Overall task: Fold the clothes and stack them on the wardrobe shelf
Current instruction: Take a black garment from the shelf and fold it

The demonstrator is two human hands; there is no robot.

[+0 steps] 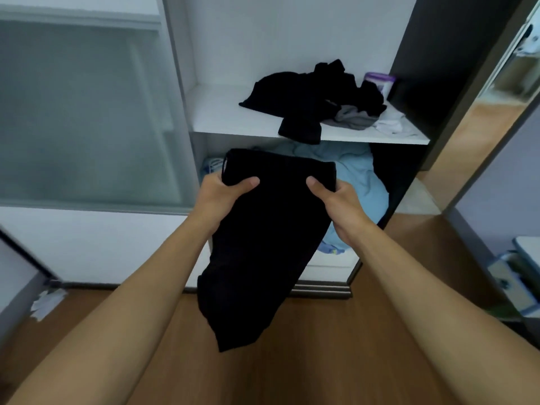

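White laminate wardrobe [292,39] standing open, task judged barely begun. On its shelf [222,112] no stack yet, only a loose heap of black clothes [306,95] bunched toward the right, one dark piece drooping over the front edge. Against the heap a crumpled grey garment [350,118], and beside that a white cloth [391,124] lying flat. All of it seemingly left to fold. Likely spot for the stack: the shelf's left part, beside the heap.

One black garment [263,244] in work, held in the air just below the shelf's front edge, before the lower compartment. Top hem stretched level between left hand [222,197] and right hand [342,206], the rest hanging narrow toward the floor and touching nothing. Perhaps halved lengthwise already; too dark to tell seams or kind. Fingers of both hands closed on the top corners, thumbs pressed on the near face, the rest hidden behind the cloth. Cross-folds and the placing not yet done.

Around:
- brown wood-look floor [292,375] underfoot
- frosted sliding door [81,118] covering the left bay
- mirrored panel [496,118] at the right edge
- pale blue bedding [359,176] stuffed in the lower compartment behind the held piece
- purple-lidded tub [380,80] at the shelf's back right
- torn white paper [48,302] on the floor near the left door track
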